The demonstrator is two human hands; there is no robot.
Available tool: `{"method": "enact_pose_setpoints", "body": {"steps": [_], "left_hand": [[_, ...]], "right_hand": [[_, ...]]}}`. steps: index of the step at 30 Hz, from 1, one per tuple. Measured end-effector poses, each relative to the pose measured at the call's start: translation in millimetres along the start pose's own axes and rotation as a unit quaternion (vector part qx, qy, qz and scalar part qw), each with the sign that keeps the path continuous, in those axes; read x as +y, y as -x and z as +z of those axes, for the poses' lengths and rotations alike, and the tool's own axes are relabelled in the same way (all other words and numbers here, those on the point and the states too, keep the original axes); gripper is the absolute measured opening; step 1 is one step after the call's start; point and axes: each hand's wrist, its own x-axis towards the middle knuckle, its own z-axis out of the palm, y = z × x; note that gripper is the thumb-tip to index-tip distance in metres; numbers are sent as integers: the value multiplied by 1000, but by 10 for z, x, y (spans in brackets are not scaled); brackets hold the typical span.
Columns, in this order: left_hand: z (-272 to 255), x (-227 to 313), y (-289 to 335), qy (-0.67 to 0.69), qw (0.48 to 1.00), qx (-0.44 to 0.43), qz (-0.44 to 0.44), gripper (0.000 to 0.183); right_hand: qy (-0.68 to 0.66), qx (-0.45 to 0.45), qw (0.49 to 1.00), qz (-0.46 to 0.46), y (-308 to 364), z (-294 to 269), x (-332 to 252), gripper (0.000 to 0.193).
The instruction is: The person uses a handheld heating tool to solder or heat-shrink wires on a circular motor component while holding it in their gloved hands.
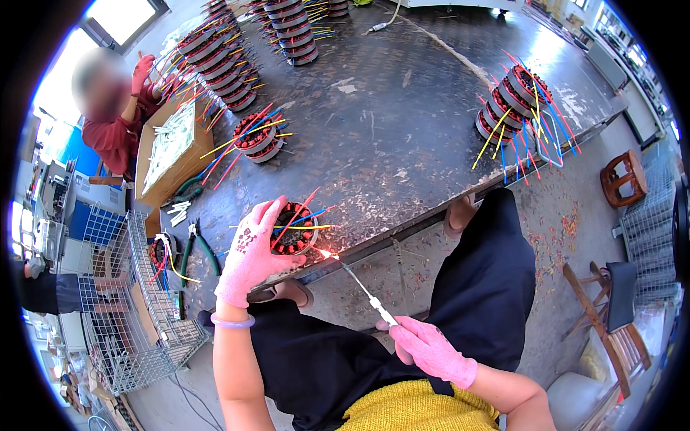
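My left hand (248, 251), in a pink glove, is wrapped round the side of a motor stator (296, 230) at the table's near edge. That stator is a ring with red windings and red, blue and yellow wires sticking out. In my pink-gloved right hand (429, 347) is a slim torch (379, 306) with a white handle and a long thin metal tube. A small orange flame burns at the tube's tip, close beside the stator's right side. The fingers of my right hand are closed round the handle's lower end.
Stator stacks (224, 68) stand at the back left, and another stack (512, 104) at the right. A short stack (259, 140) sits mid-left. Green-handled pliers (201, 248), a carton (176, 154) of white tubes and a wire basket (144, 302) are at left. A co-worker (115, 129) sits beyond.
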Motion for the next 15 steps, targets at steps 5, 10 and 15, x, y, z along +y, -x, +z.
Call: {"method": "enact_pose_setpoints", "body": {"steps": [5,10,15], "left_hand": [[-1,-4,1,-1,1000,4,1,102],[-3,-10,-9,4,1000,10,3,101],[-13,-36,0,12,1000,10,6,99]], "right_hand": [[4,-2,1000,-3,-3,-10,21,33],[-14,-4,1000,7,10,4,-33,32],[-7,-3,1000,5,12,-1,-21,33]]}}
